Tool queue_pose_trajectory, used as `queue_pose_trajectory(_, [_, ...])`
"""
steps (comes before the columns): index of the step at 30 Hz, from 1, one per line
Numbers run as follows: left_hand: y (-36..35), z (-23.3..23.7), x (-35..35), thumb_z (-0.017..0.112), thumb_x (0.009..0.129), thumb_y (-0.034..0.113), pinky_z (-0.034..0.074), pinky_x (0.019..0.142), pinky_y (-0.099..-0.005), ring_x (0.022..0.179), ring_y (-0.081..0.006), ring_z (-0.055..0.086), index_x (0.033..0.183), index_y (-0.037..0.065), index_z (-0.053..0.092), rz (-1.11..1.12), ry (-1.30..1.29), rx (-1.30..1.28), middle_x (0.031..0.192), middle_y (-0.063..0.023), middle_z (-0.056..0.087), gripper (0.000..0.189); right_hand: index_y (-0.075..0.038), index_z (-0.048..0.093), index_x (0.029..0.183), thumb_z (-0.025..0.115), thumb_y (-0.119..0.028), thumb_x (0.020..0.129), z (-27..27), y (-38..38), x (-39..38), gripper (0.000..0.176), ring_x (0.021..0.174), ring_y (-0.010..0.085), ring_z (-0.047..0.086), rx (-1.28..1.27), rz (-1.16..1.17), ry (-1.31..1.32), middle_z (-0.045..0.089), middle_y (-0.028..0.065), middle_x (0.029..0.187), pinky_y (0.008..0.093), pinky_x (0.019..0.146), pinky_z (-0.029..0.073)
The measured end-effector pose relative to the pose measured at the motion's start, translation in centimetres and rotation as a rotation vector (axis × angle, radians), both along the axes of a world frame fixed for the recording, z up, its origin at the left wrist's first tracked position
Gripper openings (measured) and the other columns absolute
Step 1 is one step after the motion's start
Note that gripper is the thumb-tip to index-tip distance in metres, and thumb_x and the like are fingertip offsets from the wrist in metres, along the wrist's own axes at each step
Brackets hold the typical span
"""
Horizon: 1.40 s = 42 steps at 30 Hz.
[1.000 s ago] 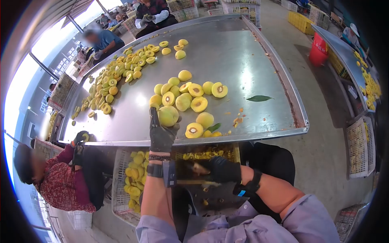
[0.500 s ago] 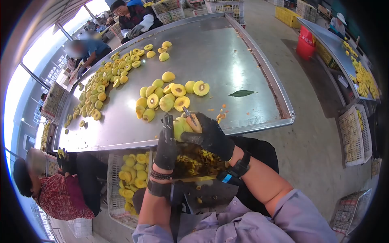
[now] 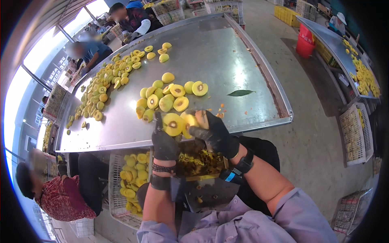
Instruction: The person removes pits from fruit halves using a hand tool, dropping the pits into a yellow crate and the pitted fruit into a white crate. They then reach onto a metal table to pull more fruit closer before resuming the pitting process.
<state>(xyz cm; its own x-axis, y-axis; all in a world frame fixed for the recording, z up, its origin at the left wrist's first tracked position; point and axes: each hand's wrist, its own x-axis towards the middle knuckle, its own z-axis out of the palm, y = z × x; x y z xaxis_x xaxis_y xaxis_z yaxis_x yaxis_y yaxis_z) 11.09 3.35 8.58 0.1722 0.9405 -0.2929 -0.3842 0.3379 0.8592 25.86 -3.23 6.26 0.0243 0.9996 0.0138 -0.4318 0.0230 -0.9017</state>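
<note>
Over the near edge of the table, my left hand (image 3: pixel 165 141), in a dark glove, grips a yellow peach half (image 3: pixel 173 124), its cut face and brown centre turned up. Close beside it is my right hand (image 3: pixel 216 135), also gloved, with the fingers closed around a wooden-handled tool (image 3: pixel 202 120). The tool's metal end is hidden or blurred. A second peach half (image 3: pixel 189 124) lies against my right thumb, touching the first. Just beyond my hands, a small group of whole and halved peaches (image 3: pixel 166 103) rests on the metal table (image 3: pixel 210 52).
A larger peach pile (image 3: pixel 97 89) spreads along the table's left side. A green leaf (image 3: pixel 241 93) and orange scraps lie to the right. Below the edge are a white crate (image 3: pixel 117 198) of peach halves and a bin of scraps (image 3: pixel 202 164). Several people work around the table.
The green peach between my hands has come apart into two halves with yellow cut faces showing. The tool's metal tip no longer shows. A co-worker at the far side has shifted.
</note>
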Motion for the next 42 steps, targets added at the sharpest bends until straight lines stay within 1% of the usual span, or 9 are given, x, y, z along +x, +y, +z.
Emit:
queue_pose_trajectory(2, [1.3,-3.6,-0.2,0.045,0.092,0.046,0.052,0.056,-0.0291,0.084,-0.0194,0.063,0.12,0.011,0.046,0.022,0.248,0.542,0.103,-0.0065,0.06,0.045,-0.004,0.049,0.118,0.062,-0.01,0.084,0.0,0.0,0.4,0.037,0.053,0.0075,0.053,0.073,-0.019,0.17,0.058,0.0037,0.083,0.0198,0.046,0.042])
queue_pose_trajectory(5, [2.2,-2.3,0.6,0.045,0.093,0.043,0.052,0.056,-0.0317,0.084,-0.0213,0.063,0.115,0.009,0.05,-0.004,-0.127,0.133,0.101,-0.0058,0.06,0.041,-0.002,0.048,0.119,0.057,-0.01,0.086,0.9,-1.1,1.9,0.034,0.057,0.0094,0.055,0.13,-0.048,0.304,0.059,0.0045,0.083,0.0221,0.049,0.045])
queue_pose_trajectory(8, [4.7,-7.8,1.1,0.047,0.093,0.033,0.052,0.06,-0.0356,0.082,-0.025,0.063,0.108,0.007,0.055,-0.054,0.258,0.428,0.099,-0.0104,0.062,0.031,-0.001,0.046,0.12,0.055,-0.011,0.087,0.2,-1.0,3.0,0.036,0.06,0.0101,0.057,0.143,-0.046,0.378,0.059,0.006,0.087,0.023,0.051,0.047])
queue_pose_trajectory(9, [7.0,-11.2,1.8,0.05,0.089,0.024,0.05,0.064,-0.0375,0.079,-0.0287,0.062,0.102,0.004,0.059,-0.025,0.818,1.099,0.094,-0.0159,0.062,0.025,-0.001,0.046,0.12,0.055,-0.011,0.087,-0.2,-0.8,3.2,0.036,0.061,0.0106,0.057,0.136,-0.047,0.385,0.059,0.0065,0.089,0.0232,0.052,0.047])
queue_pose_trajectory(15, [4.4,-8.4,5.4,0.056,0.084,0.018,0.048,0.065,-0.036,0.076,-0.0283,0.06,0.096,0.006,0.061,-0.349,1.591,1.138,0.084,-0.0144,0.062,0.018,-0.002,0.049,0.118,0.056,-0.013,0.088,-0.1,-0.7,3.5,0.033,0.068,0.012,0.06,0.2,-0.147,0.464,0.06,0.0075,0.094,0.0238,0.058,0.05])
queue_pose_trajectory(18, [2.5,-4.0,4.9,0.057,0.083,0.007,0.049,0.075,-0.0326,0.091,-0.0191,0.058,0.106,-0.001,0.057,-0.211,0.144,0.366,0.101,-0.011,0.06,0.025,-0.002,0.049,0.118,0.058,-0.014,0.088,-0.2,-0.2,3.0,0.033,0.078,0.0134,0.06,0.211,-0.25,0.376,0.06,0.0075,0.098,0.0242,0.066,0.049])
queue_pose_trajectory(28, [-2.9,-3.1,-1.3,0.065,0.074,0.002,0.048,0.085,-0.0335,0.097,-0.0254,0.058,0.124,-0.003,0.046,-0.095,0.915,1.158,0.11,-0.0166,0.056,0.054,0.0,0.048,0.119,0.058,-0.024,0.087,-2.1,-0.1,-2.3,0.041,0.102,0.0357,0.055,0.468,-0.432,-1.025,0.057,0.0232,0.108,0.0409,0.084,0.045])
queue_pose_trajectory(38, [-4.0,-5.1,-6.3,0.047,0.089,-0.003,0.046,0.09,-0.0304,0.103,-0.0192,0.054,0.126,-0.006,0.041,0.044,0.124,0.478,0.113,-0.0134,0.054,0.038,0.004,0.047,0.115,0.06,-0.02,0.08,-4.6,0.1,-7.1,0.044,0.089,0.039,0.059,0.444,-0.019,-1.145,0.06,0.0243,0.098,0.0448,0.076,0.047])
queue_pose_trajectory(42, [-4.2,-6.0,-7.2,0.038,0.092,0.004,0.04,0.096,-0.036,0.109,-0.0264,0.051,0.127,-0.006,0.041,0.146,0.788,1.006,0.119,-0.0184,0.05,0.037,0.003,0.049,0.11,0.058,-0.013,0.077,-3.8,0.1,-8.0,0.038,0.087,0.0393,0.059,0.362,0.073,-1.176,0.061,0.0234,0.095,0.0451,0.074,0.047])
